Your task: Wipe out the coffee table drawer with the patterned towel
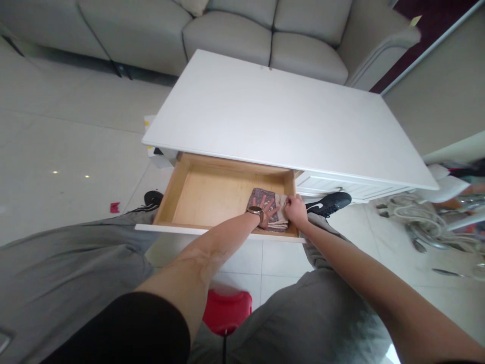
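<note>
A patterned brown and beige folded cloth (pixel 279 201) lies in the right front corner of an open wooden drawer (pixel 212 194). My left hand (pixel 265 212), with a watch on its wrist, rests flat on the cloth with its fingers spread. At the cloth's right edge, beside the drawer's side wall, my right hand (pixel 296 210) has its fingers curled in on the fabric. Its fingertips are partly hidden. Bare wood shows across the left part of the drawer.
The drawer juts from a white coffee table (pixel 280 116), with a grey sofa (pixel 227 40) behind it. A red stool (pixel 227 311) shows between my legs. My black shoe (pixel 329 204) stands right of the drawer. Coiled cables (pixel 420 215) lie at the right; a small red scrap (pixel 114 207) lies left.
</note>
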Available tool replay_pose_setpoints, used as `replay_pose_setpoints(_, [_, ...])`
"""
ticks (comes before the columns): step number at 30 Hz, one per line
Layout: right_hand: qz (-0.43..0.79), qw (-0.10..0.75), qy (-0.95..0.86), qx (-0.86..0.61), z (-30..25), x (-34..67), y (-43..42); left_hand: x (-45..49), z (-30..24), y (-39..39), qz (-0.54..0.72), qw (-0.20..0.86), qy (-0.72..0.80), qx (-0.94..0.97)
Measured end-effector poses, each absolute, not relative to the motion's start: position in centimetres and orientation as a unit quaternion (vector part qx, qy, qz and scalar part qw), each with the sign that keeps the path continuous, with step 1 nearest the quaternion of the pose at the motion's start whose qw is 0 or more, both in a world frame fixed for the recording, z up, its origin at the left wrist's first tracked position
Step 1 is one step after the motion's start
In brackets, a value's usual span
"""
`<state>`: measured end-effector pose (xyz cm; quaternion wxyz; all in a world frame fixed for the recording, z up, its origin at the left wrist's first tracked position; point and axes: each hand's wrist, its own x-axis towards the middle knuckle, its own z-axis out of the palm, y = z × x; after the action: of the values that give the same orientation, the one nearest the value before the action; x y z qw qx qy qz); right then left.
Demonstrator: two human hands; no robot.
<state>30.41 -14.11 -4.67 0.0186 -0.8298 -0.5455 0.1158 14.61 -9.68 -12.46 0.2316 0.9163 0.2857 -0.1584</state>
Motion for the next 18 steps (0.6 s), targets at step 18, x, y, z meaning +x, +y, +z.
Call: replay_pose_setpoints(18, [0.120, 0.014, -0.537, -0.835, -4.1, 30.2, -14.0, -7.9, -9.6, -1.6, -0.258, 0.183, 0.434, 0.843])
